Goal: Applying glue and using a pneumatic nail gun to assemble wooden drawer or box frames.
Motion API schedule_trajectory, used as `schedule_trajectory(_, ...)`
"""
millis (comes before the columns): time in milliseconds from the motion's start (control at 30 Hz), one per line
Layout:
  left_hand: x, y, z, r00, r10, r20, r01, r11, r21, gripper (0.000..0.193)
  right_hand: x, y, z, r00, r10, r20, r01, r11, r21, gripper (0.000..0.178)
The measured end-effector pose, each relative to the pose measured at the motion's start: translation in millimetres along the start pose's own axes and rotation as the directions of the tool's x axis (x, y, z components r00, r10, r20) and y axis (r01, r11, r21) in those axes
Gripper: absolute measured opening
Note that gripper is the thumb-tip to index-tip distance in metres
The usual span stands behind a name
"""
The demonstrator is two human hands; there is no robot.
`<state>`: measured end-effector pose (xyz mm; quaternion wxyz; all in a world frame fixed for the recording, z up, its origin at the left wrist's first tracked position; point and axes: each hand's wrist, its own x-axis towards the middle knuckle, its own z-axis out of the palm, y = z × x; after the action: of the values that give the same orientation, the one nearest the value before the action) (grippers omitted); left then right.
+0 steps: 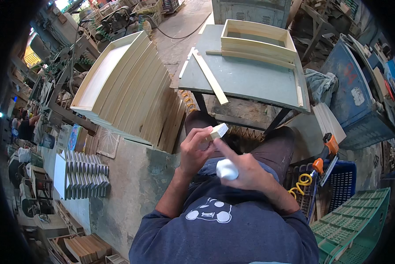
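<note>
My left hand [193,149] pinches a small pale wooden piece [219,130] above my lap, its white-looking end facing away from me. My right hand [250,171] is closed around a white bottle [227,169], most of whose body the fingers and palm hide. The right index finger stretches out to the near side of the wooden piece and seems to touch it. On the grey table [246,83] in front of me, a long wooden strip [210,78] lies at a slant, overhanging the near edge.
A rectangular wooden frame [259,37] rests at the table's far side. To the left rises a tall stack of wooden trays [131,88]. At my right, an orange air tool [329,145] with a coiled yellow hose lies over a blue crate [343,180], beside a green crate [354,220].
</note>
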<state>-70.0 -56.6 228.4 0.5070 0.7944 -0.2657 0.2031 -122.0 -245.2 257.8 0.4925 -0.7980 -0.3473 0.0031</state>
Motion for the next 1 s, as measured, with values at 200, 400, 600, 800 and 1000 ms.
schedule_trajectory(200, 2, -2, -4, 0.997, 0.002, -0.079, -0.003, 1.000, -0.012, 0.035, 0, 43, -11, 0.967, 0.223, -0.119, -0.249, 0.922, -0.296, 0.099)
schedule_trajectory(400, 0, 2, -1, 0.998, 0.011, -0.065, -0.009, 1.000, 0.022, 0.035, 8, 27, 0, 0.976, 0.054, -0.209, -0.104, 0.966, -0.235, 0.102)
schedule_trajectory(600, 2, -9, -10, 0.998, -0.018, -0.066, 0.019, 1.000, 0.021, 0.040, -1, 38, 9, 0.996, 0.085, -0.035, -0.092, 0.926, -0.367, 0.101)
schedule_trajectory(800, 2, 0, -7, 0.998, -0.039, -0.048, 0.040, 0.999, 0.027, 0.038, 4, 34, 6, 0.985, 0.106, -0.137, -0.124, 0.983, -0.133, 0.105)
schedule_trajectory(1000, 4, -9, -10, 0.995, -0.052, -0.082, 0.050, 0.998, -0.030, 0.039, 4, 44, 9, 0.996, 0.085, -0.007, -0.084, 0.965, -0.249, 0.104)
